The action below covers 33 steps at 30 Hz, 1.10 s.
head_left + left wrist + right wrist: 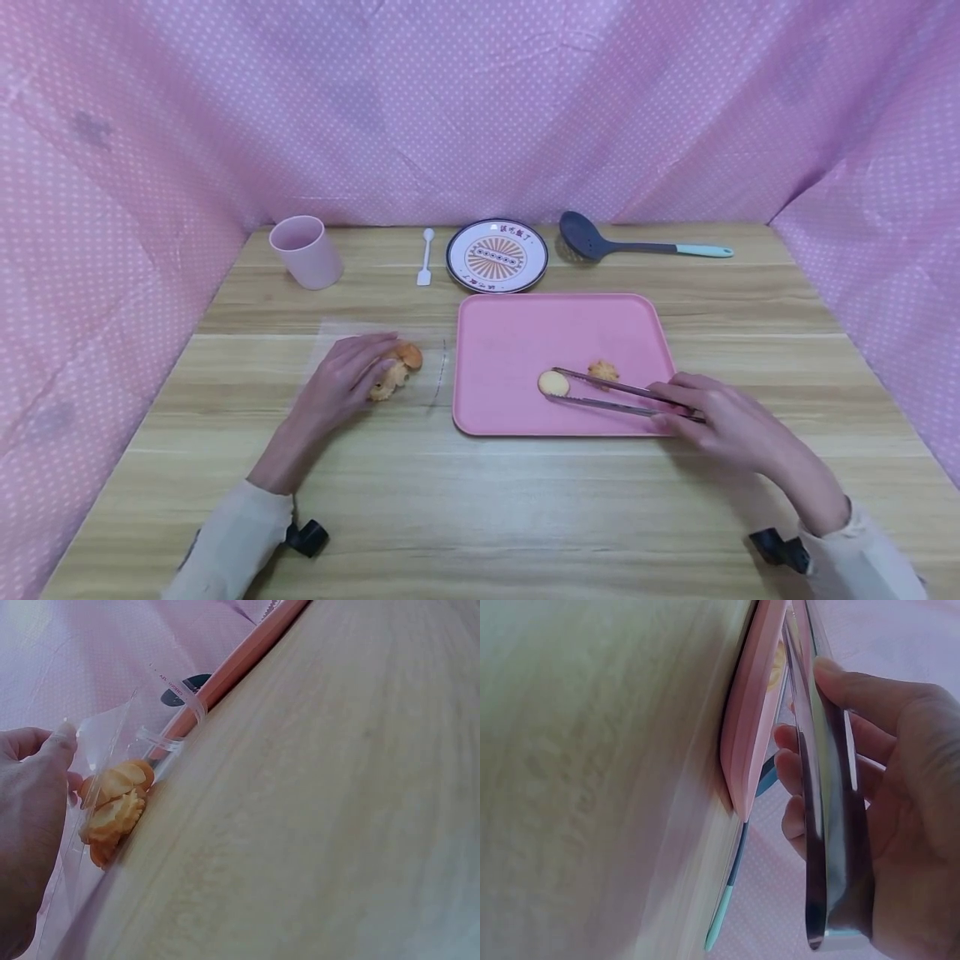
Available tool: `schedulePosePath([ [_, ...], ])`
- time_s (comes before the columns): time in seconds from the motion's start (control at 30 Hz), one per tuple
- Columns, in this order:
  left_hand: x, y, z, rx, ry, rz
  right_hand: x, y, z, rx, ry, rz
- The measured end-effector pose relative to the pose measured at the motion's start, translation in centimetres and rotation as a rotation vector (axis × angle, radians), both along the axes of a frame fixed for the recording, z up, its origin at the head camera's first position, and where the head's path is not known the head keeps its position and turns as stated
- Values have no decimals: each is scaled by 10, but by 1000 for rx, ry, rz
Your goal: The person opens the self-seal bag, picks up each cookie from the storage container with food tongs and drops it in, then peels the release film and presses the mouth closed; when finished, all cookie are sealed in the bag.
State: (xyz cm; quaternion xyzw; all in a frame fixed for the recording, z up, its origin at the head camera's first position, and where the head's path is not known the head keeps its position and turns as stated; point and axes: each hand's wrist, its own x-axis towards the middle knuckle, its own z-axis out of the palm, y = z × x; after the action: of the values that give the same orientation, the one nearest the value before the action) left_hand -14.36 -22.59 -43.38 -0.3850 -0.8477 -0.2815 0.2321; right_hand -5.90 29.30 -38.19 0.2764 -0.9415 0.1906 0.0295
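My right hand [723, 421] grips a pair of metal tongs [825, 795] between thumb and fingers. Over the pink tray [510, 333], the tongs' tips lie on either side of a round pale cookie [553, 383]; whether they squeeze it I cannot tell. A ridged cookie [603, 372] sits beside the upper arm of the tongs. To the left, my left hand [341, 379] pinches a clear plastic bag [101, 739] lying on the table. Inside it several golden cookies [116, 810] are bunched together, partly hidden by the fingers in the head view.
Along the table's back stand a pink cup [307, 254], a small white spatula-ended spoon [426, 258], a patterned plate [497, 256] and a dark slotted ladle [585, 237] with a mint handle end. Pink dotted cloth [480, 108] surrounds the wooden table [480, 508].
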Motion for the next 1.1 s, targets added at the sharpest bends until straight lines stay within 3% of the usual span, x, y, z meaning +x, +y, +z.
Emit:
schedulePosePath([
  [0.27,0,1,-1,-7,11,-4,-4,-4,-1,6,34,9],
  [0.57,2,1,0,-8,-55,21,-11,-14,-4,-23,109,44],
  [0.87,2,2,1,-8,-41,12,-19,-26,-3,-42,98,28],
  [1.1,1,1,1,-8,-35,13,-28,-40,-2,-45,20,22],
])
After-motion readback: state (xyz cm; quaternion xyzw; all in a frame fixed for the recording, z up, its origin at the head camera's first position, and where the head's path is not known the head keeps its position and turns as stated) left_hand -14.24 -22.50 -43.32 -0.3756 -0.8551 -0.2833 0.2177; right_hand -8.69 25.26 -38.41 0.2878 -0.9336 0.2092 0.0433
